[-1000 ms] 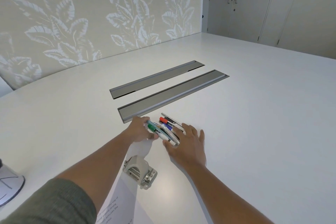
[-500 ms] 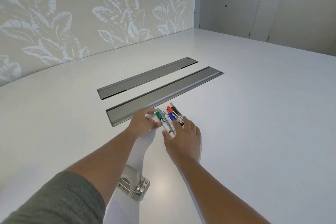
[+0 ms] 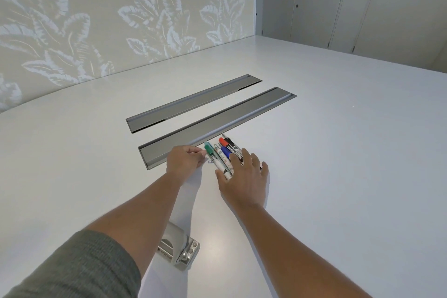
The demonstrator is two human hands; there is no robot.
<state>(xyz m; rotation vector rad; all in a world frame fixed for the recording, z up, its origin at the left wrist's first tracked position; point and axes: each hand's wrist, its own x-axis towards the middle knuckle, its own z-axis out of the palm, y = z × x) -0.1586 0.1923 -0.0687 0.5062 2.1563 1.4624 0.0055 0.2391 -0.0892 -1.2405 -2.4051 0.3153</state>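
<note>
Several whiteboard markers lie side by side on the white table (image 3: 338, 152): a green-capped marker (image 3: 211, 153), a blue one (image 3: 226, 151), a red one (image 3: 222, 141) and a black one (image 3: 229, 142). My right hand (image 3: 245, 174) lies flat over their near ends, fingers straight and spread. My left hand (image 3: 185, 161) rests just left of the green marker with its fingers curled and the thumb tip at the marker's cap. Whether it grips the marker is hidden.
Just beyond the markers a long grey recessed tray (image 3: 193, 139) is set into the table, with a second one (image 3: 191, 104) behind it. A metal hole punch (image 3: 180, 253) sits on a white sheet of paper (image 3: 192, 191) under my left forearm. A paper clip (image 3: 211, 161) lies by the green marker.
The markers went from slanting across my hands to lying together on the table. My right hand slid over their near ends. My left hand drew back to the green marker's side.
</note>
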